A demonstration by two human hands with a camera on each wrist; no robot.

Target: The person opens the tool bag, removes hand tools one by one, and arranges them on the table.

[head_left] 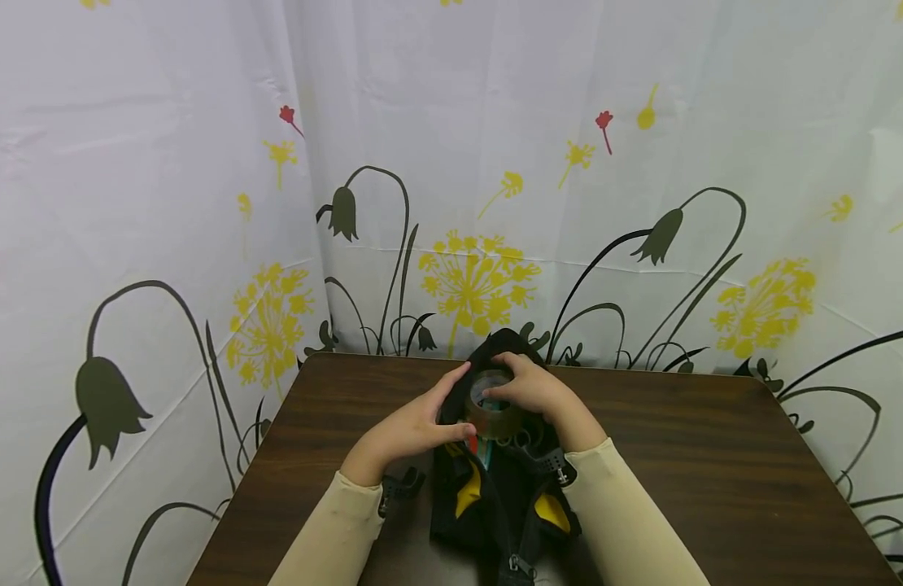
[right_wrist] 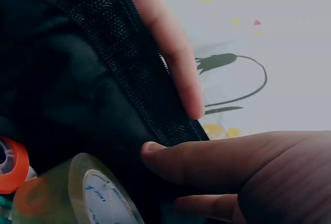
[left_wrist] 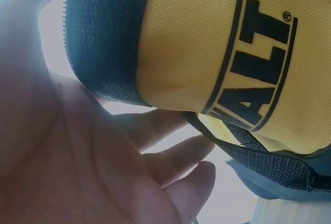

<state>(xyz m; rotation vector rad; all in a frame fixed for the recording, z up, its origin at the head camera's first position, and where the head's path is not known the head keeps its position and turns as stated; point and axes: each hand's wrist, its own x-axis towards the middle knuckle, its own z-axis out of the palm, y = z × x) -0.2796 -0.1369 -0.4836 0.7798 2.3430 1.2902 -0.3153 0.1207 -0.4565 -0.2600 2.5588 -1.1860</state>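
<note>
A black and yellow tool bag [head_left: 459,488] lies on the table with its zippered mouth open. A roll of clear packing tape [right_wrist: 106,198] sits inside, beside an orange ring-shaped piece [right_wrist: 15,164]. My left hand [head_left: 425,419] holds the bag's left side, thumb over the mouth and fingers outside; the left wrist view shows those fingers below the yellow lettered panel [left_wrist: 181,43]. Reaching over from the right, my right hand [head_left: 543,395] has straight fingers [right_wrist: 207,162] at the far zippered rim, with its thumb close above the tape. The right palm is hidden.
The brown wooden table [head_left: 678,464] extends to both sides of the bag. Behind it hangs a white curtain [head_left: 437,106] with a flower print. A strap with a zipper pull [head_left: 521,561] trails toward the near edge.
</note>
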